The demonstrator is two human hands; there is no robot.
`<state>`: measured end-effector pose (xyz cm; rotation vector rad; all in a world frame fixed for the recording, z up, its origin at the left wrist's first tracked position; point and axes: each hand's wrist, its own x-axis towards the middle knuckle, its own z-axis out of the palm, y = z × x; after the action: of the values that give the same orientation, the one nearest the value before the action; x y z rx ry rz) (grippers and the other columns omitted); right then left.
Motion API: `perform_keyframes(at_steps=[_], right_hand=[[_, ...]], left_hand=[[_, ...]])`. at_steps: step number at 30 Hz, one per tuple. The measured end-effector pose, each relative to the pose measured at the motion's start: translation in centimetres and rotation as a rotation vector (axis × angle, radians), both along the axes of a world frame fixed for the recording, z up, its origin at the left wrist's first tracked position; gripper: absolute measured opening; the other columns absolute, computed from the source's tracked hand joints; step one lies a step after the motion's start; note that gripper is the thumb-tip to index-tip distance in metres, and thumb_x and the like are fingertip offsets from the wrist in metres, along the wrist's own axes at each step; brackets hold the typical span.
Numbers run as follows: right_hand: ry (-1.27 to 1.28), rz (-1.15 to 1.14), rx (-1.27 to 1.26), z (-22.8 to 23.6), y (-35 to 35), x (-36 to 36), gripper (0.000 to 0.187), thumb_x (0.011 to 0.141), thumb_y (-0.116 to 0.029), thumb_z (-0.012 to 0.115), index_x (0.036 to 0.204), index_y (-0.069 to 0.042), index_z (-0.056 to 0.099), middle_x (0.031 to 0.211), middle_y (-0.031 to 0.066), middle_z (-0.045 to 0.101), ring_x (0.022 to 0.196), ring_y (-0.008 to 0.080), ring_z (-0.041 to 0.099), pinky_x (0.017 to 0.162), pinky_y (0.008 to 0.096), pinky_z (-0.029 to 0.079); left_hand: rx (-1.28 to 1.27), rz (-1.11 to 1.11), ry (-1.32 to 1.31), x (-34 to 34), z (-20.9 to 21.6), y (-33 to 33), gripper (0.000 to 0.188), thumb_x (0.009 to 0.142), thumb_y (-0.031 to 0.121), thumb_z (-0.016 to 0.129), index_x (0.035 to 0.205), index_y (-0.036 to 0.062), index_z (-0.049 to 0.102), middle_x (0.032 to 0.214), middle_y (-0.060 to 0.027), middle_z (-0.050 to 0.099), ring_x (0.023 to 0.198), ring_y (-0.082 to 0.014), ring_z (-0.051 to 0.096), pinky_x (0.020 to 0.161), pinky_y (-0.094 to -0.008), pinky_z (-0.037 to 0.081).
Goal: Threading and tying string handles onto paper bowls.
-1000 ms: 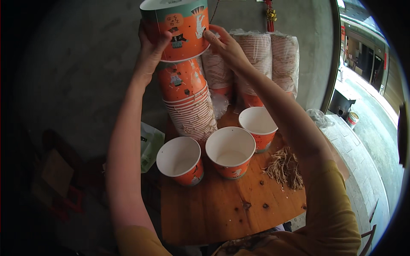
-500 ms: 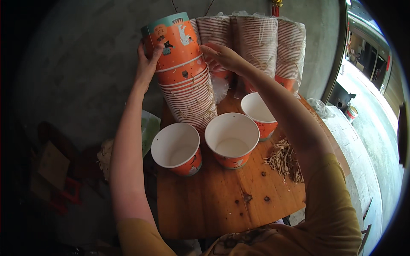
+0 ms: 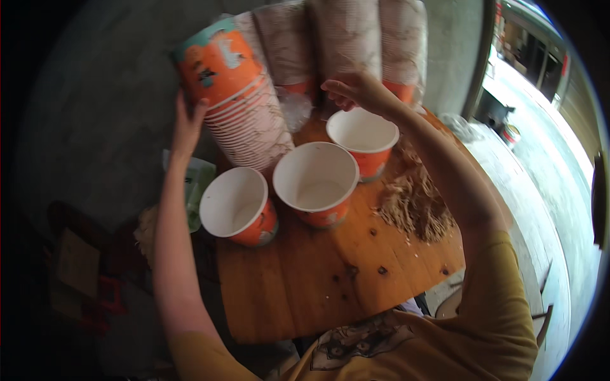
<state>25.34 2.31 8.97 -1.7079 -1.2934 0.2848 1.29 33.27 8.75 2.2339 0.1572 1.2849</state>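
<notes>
A tall stack of orange and teal paper buckets (image 3: pixel 244 117), mouths down, leans to the left on the table. My left hand (image 3: pixel 189 124) lies against the left side of this stack, thumb and fingers spread apart. Past the stack's right side, my right hand (image 3: pixel 359 92) hangs in the air with loosely bent fingers and nothing visible in them. Below it stands an upright white-lined paper bucket (image 3: pixel 362 130). Two more upright buckets, a middle one (image 3: pixel 316 178) and a left one (image 3: pixel 235 203), stand nearer me; their visible insides hold nothing.
Tall plastic-wrapped stacks of paper buckets (image 3: pixel 346 44) line the table's back. A heap of tan fibrous strands (image 3: pixel 416 203) lies on the right of the wooden table (image 3: pixel 305 286). Crumpled clear plastic (image 3: pixel 295 111) sits beside the leaning stack. Red stools (image 3: pixel 108 295) stand at lower left.
My right hand has come off the stack and moved right. My left hand has slid lower on its side. The upper buckets sit deeper in the stack. The whole view has shifted.
</notes>
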Motion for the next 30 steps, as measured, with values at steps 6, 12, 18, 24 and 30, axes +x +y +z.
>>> perform_keyframes(at_steps=[6,12,18,24,30], right_hand=[[-0.319,-0.172,-0.045,-3.4,-11.3,1.2,0.019,0.091,-0.019,0.055,0.097,-0.004,0.066,0.081,0.0034,0.065,0.072,0.0121,0.062,0.065,0.0273,0.05],[-0.612,-0.223,-0.144,-11.2,-18.3,1.7,0.013,0.082,-0.016,0.059,0.092,-0.009,0.065,0.083,0.0067,0.064,0.081,0.0276,0.062,0.071,0.0397,0.05],[-0.764,-0.111,-0.327,-12.0,-21.6,0.0,0.018,0.08,-0.012,0.063,0.098,-0.011,0.063,0.092,0.0056,0.055,0.096,0.0252,0.053,0.078,0.0364,0.049],[-0.85,-0.097,-0.228,-12.7,-21.8,0.4,0.014,0.078,-0.013,0.065,0.091,-0.013,0.061,0.091,0.0051,0.052,0.092,0.0248,0.051,0.077,0.0361,0.048],[-0.89,-0.086,-0.126,-12.7,-21.6,0.6,0.016,0.075,-0.016,0.067,0.09,-0.013,0.061,0.093,0.0042,0.054,0.094,0.0245,0.05,0.082,0.0359,0.046]], left_hand=[[-0.127,0.172,-0.148,-2.5,-1.1,-5.6,0.06,0.093,0.031,0.058,0.14,0.0021,0.034,0.134,-0.0197,0.045,0.119,-0.025,0.048,0.098,-0.0359,0.04],[0.165,0.189,-0.075,-6.7,-6.2,-21.3,0.031,0.093,0.006,0.051,0.123,-0.0009,0.052,0.12,-0.0145,0.056,0.112,-0.0254,0.053,0.093,-0.0361,0.043],[0.173,0.024,0.123,-7.9,-12.7,-29.7,0.027,0.086,-0.001,0.056,0.113,-0.0015,0.056,0.111,-0.0154,0.059,0.103,-0.0313,0.057,0.088,-0.0404,0.046],[0.033,-0.036,0.169,-6.9,-13.7,-32.0,0.026,0.087,-0.001,0.056,0.113,0.0001,0.057,0.11,-0.015,0.059,0.102,-0.03,0.057,0.089,-0.038,0.046],[0.027,-0.149,0.198,-5.7,-14.6,-33.9,0.025,0.087,0.001,0.057,0.112,0.0007,0.058,0.106,-0.0151,0.059,0.101,-0.0299,0.057,0.087,-0.0385,0.047]])
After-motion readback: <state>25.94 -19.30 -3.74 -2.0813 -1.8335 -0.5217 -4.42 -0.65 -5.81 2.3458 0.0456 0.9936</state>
